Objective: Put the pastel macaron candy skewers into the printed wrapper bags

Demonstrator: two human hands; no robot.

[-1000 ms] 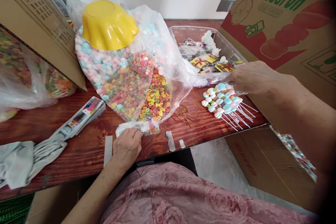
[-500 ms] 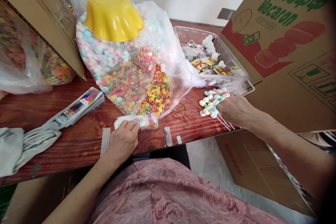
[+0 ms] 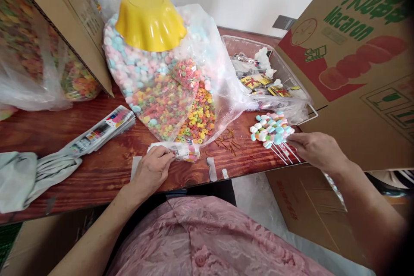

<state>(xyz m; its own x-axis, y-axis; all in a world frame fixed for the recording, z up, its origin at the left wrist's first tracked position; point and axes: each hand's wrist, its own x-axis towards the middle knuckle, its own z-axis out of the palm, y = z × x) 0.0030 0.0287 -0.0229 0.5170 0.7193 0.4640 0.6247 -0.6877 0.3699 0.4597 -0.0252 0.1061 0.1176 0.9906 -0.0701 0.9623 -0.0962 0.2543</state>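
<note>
My left hand (image 3: pixel 154 169) has its fingers closed on the left end of a stack of printed clear packets (image 3: pixel 187 152) at the table's front edge. My right hand (image 3: pixel 312 148) is beside the pile of skewered pastel marshmallows (image 3: pixel 271 128), its fingers pressed together at the pile's right side; whether anything is between them I cannot make out. White sticks point from the pile toward the table edge. Between the hands lie thin brown twist ties (image 3: pixel 228 141). Behind them a large clear bag holds marshmallows and colorful ring candy (image 3: pixel 200 114).
An upturned yellow bowl (image 3: pixel 150 19) rests on the bag. A clear bin (image 3: pixel 268 69) of packets stands behind the marshmallow skewers. Cardboard boxes rise at the left (image 3: pixel 76 13) and right (image 3: pixel 349 125). More long packets (image 3: pixel 100 131) and a pale cloth (image 3: pixel 16 181) lie left.
My right hand has drawn back right from over the marshmallow skewers, showing more of them. My left hand stays at the packets, its thumb and fingers now nearer their printed part. The view has shifted slightly.
</note>
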